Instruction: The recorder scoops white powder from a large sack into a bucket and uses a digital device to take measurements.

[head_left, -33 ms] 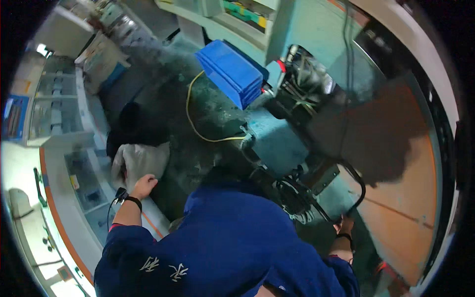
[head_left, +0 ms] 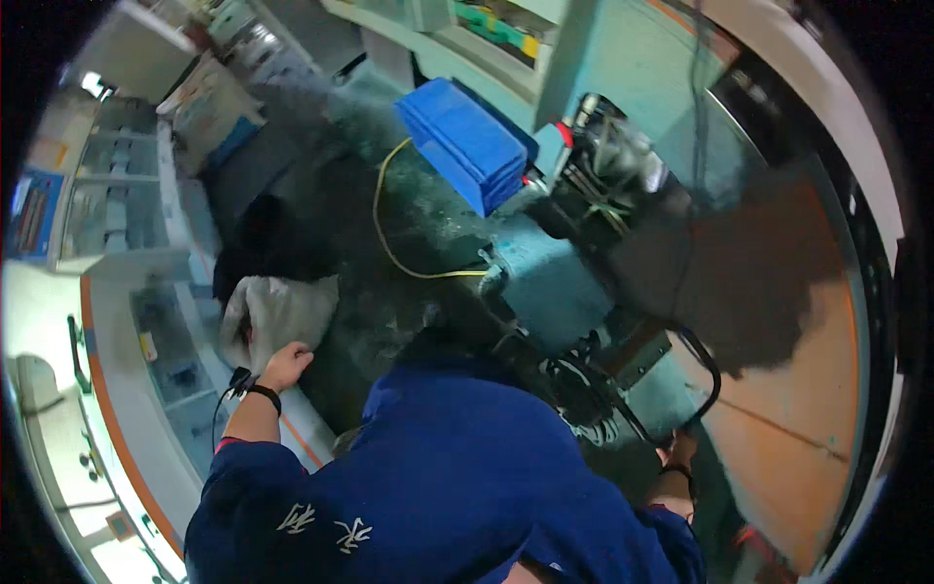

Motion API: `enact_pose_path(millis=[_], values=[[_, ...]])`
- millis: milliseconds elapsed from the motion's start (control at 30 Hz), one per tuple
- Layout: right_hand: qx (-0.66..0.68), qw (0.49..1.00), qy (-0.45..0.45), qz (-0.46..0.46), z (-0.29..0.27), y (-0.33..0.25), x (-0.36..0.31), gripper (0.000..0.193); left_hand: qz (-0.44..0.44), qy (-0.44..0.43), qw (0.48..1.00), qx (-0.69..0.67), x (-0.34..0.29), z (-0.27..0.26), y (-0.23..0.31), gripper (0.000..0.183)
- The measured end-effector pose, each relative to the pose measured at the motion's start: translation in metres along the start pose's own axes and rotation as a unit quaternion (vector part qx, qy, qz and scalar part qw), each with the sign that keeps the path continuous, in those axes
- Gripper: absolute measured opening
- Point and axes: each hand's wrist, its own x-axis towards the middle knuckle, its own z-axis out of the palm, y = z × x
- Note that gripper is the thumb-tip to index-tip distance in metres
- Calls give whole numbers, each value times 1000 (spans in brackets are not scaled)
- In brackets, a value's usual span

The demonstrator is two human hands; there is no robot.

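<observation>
My left hand [head_left: 289,366] is out at the left with its fingers curled, beside the near edge of a crumpled light grey cloth or sack [head_left: 277,311]. Whatever may be inside its fingers is hidden. At the lower right, my right hand [head_left: 678,450] is closed at the lower end of a curved black tube [head_left: 718,384]; its fingertips are dim. That tube bends away from a dark machine with coiled black cables [head_left: 584,389]. Both wrists wear dark bands, and a small black device [head_left: 240,380] with a wire sits on the left one.
Blue folded boxes [head_left: 462,141] and a clear bag of parts [head_left: 618,161] lie ahead. A yellow hose [head_left: 379,219] curves over the dark floor to a grey-blue box [head_left: 550,277]. Drawer cabinets [head_left: 117,214] line the left; an orange-brown board [head_left: 788,419] lies at right.
The view has shifted slightly, so the blue boxes and bag of parts sit a little farther right and lower. Both hands hold nearly the same places.
</observation>
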Motion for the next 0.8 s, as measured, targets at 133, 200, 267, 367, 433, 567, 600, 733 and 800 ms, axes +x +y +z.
enact_pose_path(millis=[133, 200, 267, 367, 433, 567, 600, 733, 800], values=[[-317, 937, 53, -136, -3, 0, 17, 32, -5, 27, 1000, 0, -25, 11, -43, 43], [-197, 978, 50, -46, -14, -9, 19, 31, -27, 23, 999, -3, -36, 15, -40, 44], [-19, 998, 54, 23, -17, -38, 19, 30, -51, 16, 997, -52, -44, 20, -49, 44], [198, 979, 18, 46, -24, -103, 25, 27, -28, 16, 997, -63, -31, 38, -50, 44], [232, 972, -35, -8, -24, -158, 26, 26, -4, 22, 996, -84, -19, 46, -46, 45], [50, 962, -125, -236, 54, -327, -53, 27, -15, -2, 989, -149, -28, 62, -76, 44], [42, 960, -118, -252, 64, -346, -48, 27, 13, -6, 987, -160, -24, 66, -83, 44], [-169, 859, -102, -472, 157, -434, -73, 30, 28, -1, 981, -193, -35, 77, -155, 40], [-163, 853, -149, -473, 193, -473, -118, 31, 9, 58, 979, -196, -46, 93, -203, 40]])
